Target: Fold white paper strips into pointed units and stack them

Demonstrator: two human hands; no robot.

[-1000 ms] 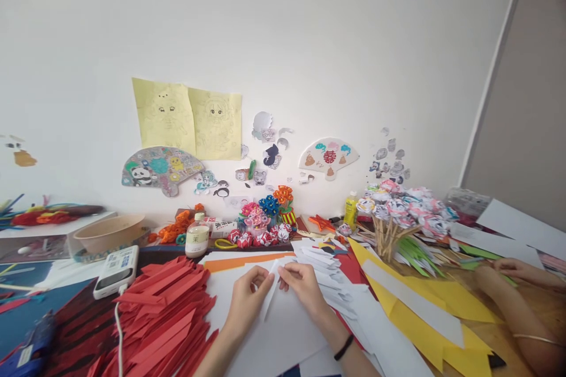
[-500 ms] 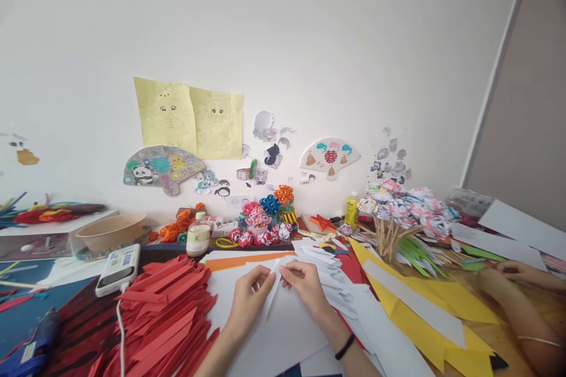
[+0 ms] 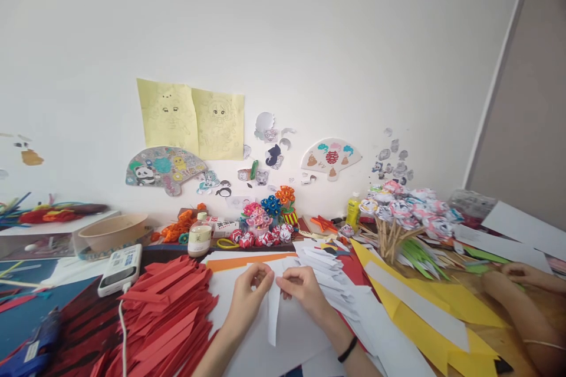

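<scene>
A narrow white paper strip point(image 3: 273, 319) hangs between my two hands over white paper sheets point(image 3: 252, 350). My left hand point(image 3: 251, 290) pinches its top edge from the left, thumb against forefinger. From the other side, my right hand point(image 3: 304, 290) grips the strip near its upper right, fingers curled. The strip's lower end dangles loose, slightly tilted. Left of my hands lies a heap of folded red paper strips point(image 3: 170, 306). To the right is a pile of folded white paper strips point(image 3: 325, 274).
A bottle point(image 3: 200, 235), paper flowers point(image 3: 259, 218) and a white device with a cable point(image 3: 120, 270) stand around. Yellow sheets point(image 3: 420, 312) and a bunch of paper flowers on sticks point(image 3: 398, 218) are at right, near another person's hands point(image 3: 508, 280). A blue glue gun point(image 3: 39, 341) lies at left.
The strip was angled with its lower end to the left; now it hangs nearly straight, its broad face showing. My fingertips have shifted a little lower on it.
</scene>
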